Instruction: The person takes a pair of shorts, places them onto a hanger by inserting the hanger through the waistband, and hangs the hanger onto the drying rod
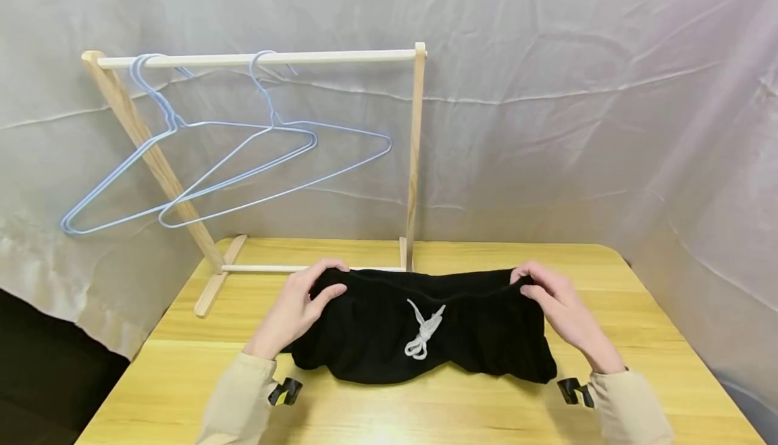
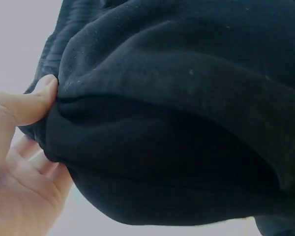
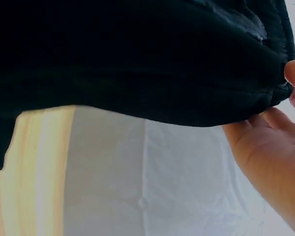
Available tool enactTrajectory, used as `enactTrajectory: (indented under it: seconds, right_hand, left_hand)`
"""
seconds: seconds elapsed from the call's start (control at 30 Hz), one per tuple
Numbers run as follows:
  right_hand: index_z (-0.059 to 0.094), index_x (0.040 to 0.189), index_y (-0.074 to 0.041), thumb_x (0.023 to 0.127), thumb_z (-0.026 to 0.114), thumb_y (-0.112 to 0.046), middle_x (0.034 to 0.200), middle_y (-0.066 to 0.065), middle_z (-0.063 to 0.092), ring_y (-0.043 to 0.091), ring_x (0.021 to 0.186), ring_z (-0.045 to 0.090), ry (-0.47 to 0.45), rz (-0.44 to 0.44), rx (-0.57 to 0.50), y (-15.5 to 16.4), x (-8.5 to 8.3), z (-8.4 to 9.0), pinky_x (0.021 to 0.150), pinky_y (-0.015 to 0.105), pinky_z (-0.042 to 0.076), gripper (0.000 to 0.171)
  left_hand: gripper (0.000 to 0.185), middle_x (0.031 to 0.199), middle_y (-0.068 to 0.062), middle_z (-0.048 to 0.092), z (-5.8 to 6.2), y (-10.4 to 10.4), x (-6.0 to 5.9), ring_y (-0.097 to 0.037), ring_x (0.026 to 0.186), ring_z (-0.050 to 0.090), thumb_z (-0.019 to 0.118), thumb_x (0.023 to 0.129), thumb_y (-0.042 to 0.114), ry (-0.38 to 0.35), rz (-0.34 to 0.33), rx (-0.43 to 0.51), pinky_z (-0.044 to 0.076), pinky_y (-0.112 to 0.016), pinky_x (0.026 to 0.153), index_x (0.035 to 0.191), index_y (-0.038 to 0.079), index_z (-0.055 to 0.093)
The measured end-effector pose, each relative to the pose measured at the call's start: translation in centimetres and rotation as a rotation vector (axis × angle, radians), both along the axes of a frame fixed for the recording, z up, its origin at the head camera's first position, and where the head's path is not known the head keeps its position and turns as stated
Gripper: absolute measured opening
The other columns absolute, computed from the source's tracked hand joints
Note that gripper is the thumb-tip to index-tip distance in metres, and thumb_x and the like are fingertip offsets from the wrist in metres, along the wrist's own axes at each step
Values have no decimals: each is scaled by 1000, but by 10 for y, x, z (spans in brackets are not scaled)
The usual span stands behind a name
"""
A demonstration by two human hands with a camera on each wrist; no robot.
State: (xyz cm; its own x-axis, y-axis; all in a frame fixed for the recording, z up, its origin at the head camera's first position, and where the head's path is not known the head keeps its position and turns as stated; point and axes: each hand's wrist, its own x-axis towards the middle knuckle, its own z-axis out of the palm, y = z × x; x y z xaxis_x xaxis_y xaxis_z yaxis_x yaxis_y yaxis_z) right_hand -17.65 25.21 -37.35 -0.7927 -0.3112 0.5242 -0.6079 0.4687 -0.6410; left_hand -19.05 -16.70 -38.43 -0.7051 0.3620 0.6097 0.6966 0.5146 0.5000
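Observation:
A pair of black drawstring shorts (image 1: 371, 337) is stretched wide between both hands, waistband up. A white cord (image 1: 425, 331) is tied in a bow at the front. My left hand (image 1: 299, 310) pinches the waistband at its left end, thumb on the near side. At the opposite end my right hand (image 1: 562, 306) pinches the waistband in the same way. In the left wrist view the dark cloth (image 2: 162, 73) sags in folds beside the thumb. The right wrist view has the side of the shorts (image 3: 137, 83) running to the fingers.
Behind the left hand stands a wooden rack; its white top rail (image 1: 340, 58) carries several light blue wire hangers (image 1: 276, 198). The rack's right post (image 1: 416, 161) rises behind the shorts. A yellow wooden table (image 1: 608, 283) lies below, with grey cloth (image 1: 547, 148) hung around it.

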Motion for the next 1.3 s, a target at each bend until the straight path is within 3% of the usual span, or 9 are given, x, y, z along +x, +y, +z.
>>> enactTrajectory:
  seconds: [0.13, 0.23, 0.47, 0.57, 0.73, 0.9, 1.03, 1.17, 1.3]
  right_hand:
    - [61, 88, -13, 85, 47, 16, 86, -5, 56, 6, 79, 49, 3, -40, 1, 0, 3, -6, 71, 19, 38, 32]
    - [61, 84, -14, 84, 48, 14, 82, -4, 55, 7, 75, 48, -17, -67, 5, -2, 5, -11, 69, 20, 37, 31]
    - [62, 72, -12, 102, 51, -4, 72, -8, 53, 1, 69, 47, -79, -190, -22, -8, 6, -23, 69, 16, 38, 33]
    - [63, 68, -16, 101, 58, -9, 67, -7, 53, 1, 64, 46, -86, -193, -20, -8, 5, -28, 65, 18, 39, 34]
    - [69, 79, -23, 93, 66, -1, 77, -7, 67, 0, 67, 53, -47, -138, 56, -7, 6, -31, 63, 17, 44, 26]
    - [67, 86, -21, 87, 64, 7, 84, -9, 66, -3, 76, 54, 21, -106, 134, -7, 7, -29, 69, 15, 43, 28]
    - [63, 83, -22, 85, 56, 12, 83, -10, 61, -2, 76, 50, 69, -89, 162, -7, 6, -31, 70, 15, 39, 34]
    - [59, 75, -24, 87, 50, 13, 77, -12, 55, -1, 70, 46, 86, -128, 136, -7, 5, -36, 66, 16, 36, 39]
    - [61, 74, -23, 86, 52, 15, 74, -10, 58, -1, 67, 48, 159, -188, 47, -8, 5, -43, 64, 13, 40, 41]
  left_hand:
    - [20, 99, 6, 68, -7, 0, 1, -7, 87, 59, 74, 89, 6, 24, 23, -1, 50, -25, 75, 104, 16, 63]
    - [20, 94, 7, 68, -14, -1, 2, -5, 82, 57, 76, 87, 6, 21, 48, 4, 49, -24, 69, 98, 17, 64]
    - [18, 85, 7, 70, -26, -2, 1, -4, 76, 61, 79, 83, 4, 32, 35, 22, 50, -21, 61, 89, 16, 67]
    - [18, 84, 7, 72, -27, -3, 2, -4, 75, 63, 80, 82, 4, 43, 34, 9, 50, -20, 63, 87, 16, 68]
    - [19, 83, 7, 74, -28, -5, 3, -3, 72, 64, 81, 80, 3, 66, 37, -6, 49, -19, 63, 87, 15, 69]
    - [19, 83, 6, 73, -27, -6, 3, 0, 68, 59, 81, 81, 3, 81, 33, -17, 47, -16, 63, 87, 15, 68]
    - [19, 82, 6, 73, -27, -6, 3, 0, 65, 56, 81, 80, 2, 87, 30, -28, 45, -14, 61, 86, 14, 68]
    - [20, 82, 4, 74, -28, -7, 2, 2, 62, 53, 82, 79, 0, 82, 34, -77, 46, -14, 58, 85, 14, 68]
    - [19, 78, 3, 74, -29, -7, 5, 6, 57, 41, 82, 80, 2, 23, 37, -150, 41, -15, 55, 84, 15, 69]
